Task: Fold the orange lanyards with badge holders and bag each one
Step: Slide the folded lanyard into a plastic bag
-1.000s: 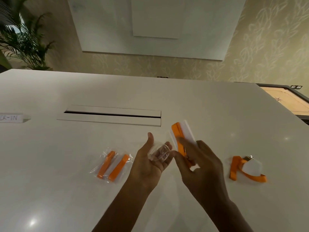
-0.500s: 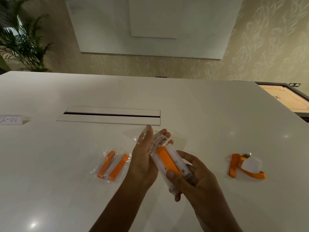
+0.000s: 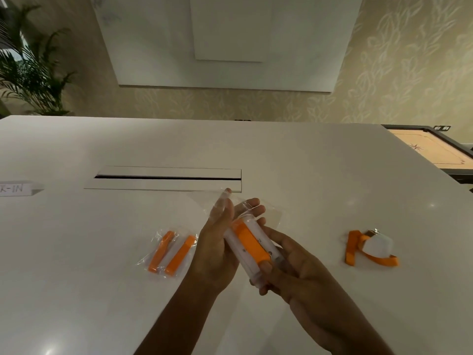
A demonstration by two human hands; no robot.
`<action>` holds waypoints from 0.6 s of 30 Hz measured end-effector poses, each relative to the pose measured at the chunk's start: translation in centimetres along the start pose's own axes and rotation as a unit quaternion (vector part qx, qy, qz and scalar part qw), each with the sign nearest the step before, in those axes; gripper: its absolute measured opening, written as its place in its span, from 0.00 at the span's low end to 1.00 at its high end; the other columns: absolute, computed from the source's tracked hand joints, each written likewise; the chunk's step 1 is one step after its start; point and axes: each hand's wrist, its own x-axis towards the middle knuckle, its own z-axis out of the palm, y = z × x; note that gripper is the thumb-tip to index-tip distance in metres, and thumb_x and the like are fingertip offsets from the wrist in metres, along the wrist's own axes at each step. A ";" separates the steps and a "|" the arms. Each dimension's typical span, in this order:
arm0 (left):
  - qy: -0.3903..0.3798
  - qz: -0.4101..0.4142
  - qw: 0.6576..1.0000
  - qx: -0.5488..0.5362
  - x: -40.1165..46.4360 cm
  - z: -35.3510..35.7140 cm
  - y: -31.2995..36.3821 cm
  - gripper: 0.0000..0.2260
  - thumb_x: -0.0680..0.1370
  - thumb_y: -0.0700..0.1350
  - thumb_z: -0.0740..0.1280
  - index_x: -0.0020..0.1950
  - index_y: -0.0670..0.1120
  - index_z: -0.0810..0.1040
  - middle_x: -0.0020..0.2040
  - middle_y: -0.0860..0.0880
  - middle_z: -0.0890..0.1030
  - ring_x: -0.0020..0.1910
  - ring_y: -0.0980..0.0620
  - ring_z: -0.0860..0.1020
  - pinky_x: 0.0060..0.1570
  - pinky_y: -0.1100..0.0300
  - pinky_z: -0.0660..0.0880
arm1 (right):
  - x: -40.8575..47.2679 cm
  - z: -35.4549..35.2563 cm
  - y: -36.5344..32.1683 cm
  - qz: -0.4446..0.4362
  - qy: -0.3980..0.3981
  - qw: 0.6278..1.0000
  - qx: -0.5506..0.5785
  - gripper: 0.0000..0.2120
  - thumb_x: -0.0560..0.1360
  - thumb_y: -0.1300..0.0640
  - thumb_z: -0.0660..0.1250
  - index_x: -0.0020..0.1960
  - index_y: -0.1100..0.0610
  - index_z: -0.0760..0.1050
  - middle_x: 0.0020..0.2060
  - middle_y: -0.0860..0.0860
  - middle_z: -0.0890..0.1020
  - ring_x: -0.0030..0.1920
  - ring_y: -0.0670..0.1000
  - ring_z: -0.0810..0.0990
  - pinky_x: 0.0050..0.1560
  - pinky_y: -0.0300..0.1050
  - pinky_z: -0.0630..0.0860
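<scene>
My right hand [image 3: 294, 267] grips a folded orange lanyard with its white badge holder [image 3: 252, 245], its upper end inside the mouth of a clear plastic bag [image 3: 266, 213]. My left hand [image 3: 217, 249] holds that bag open, thumb up behind the film. On the table to the left lies a sealed clear bag holding a folded orange lanyard [image 3: 170, 252]. To the right a loose orange lanyard with a white badge holder [image 3: 371, 248] lies unfolded on the table.
The white table [image 3: 320, 175] has a long cable slot with a flap [image 3: 166, 178] behind my hands. A paper sign [image 3: 18, 188] sits at the left edge. A carrom board [image 3: 432, 152] stands beyond the table's right corner, a plant [image 3: 33, 80] at back left.
My right hand brought the folded lanyard and badge holder down from above the bag and slid its end into the bag's mouth. My left hand turned to hold the bag open.
</scene>
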 end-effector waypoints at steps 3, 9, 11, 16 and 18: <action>0.009 0.007 1.000 0.001 0.0 -0.4 0.2 0.26 0.84 0.57 0.47 0.75 0.51 0.74 0.68 0.41 0.81 0.67 0.37 0.79 0.62 0.43 0.78 | -0.1 -0.1 0.4 -0.001 0.008 1.000 0.028 0.35 0.65 0.39 0.81 0.69 0.38 0.74 0.56 0.40 0.86 0.58 0.58 0.87 0.51 0.48 0.86; 0.016 -0.004 1.000 -0.018 -0.7 0.4 0.6 0.25 0.87 0.54 0.44 0.82 0.49 0.62 0.75 0.38 0.74 0.73 0.34 0.73 0.62 0.42 0.76 | -0.4 0.1 0.8 -0.026 0.033 0.999 -0.002 0.33 0.67 0.40 0.76 0.70 0.41 0.73 0.62 0.46 0.83 0.57 0.55 0.88 0.51 0.47 0.86; 0.020 -0.018 0.999 -0.017 -0.4 0.5 0.5 0.26 0.87 0.55 0.42 0.82 0.47 0.61 0.75 0.38 0.74 0.73 0.34 0.73 0.57 0.45 0.80 | -0.4 0.2 0.9 -0.040 0.047 0.998 -0.009 0.29 0.69 0.43 0.75 0.69 0.42 0.73 0.62 0.45 0.83 0.56 0.52 0.88 0.48 0.45 0.86; -0.010 0.007 1.000 -0.014 -0.4 0.8 0.3 0.27 0.86 0.56 0.40 0.80 0.50 0.64 0.72 0.43 0.78 0.70 0.37 0.76 0.56 0.45 0.82 | -0.3 0.6 1.3 -0.065 0.069 0.995 -0.017 0.25 0.71 0.45 0.73 0.67 0.43 0.74 0.61 0.49 0.83 0.53 0.56 0.88 0.49 0.47 0.87; -0.012 0.039 0.999 -0.026 -0.4 0.7 0.0 0.25 0.86 0.55 0.41 0.78 0.52 0.66 0.70 0.44 0.80 0.69 0.36 0.77 0.60 0.42 0.80 | -0.3 0.7 1.3 -0.075 0.079 0.994 -0.016 0.24 0.70 0.43 0.73 0.65 0.43 0.74 0.59 0.47 0.84 0.51 0.54 0.88 0.47 0.45 0.86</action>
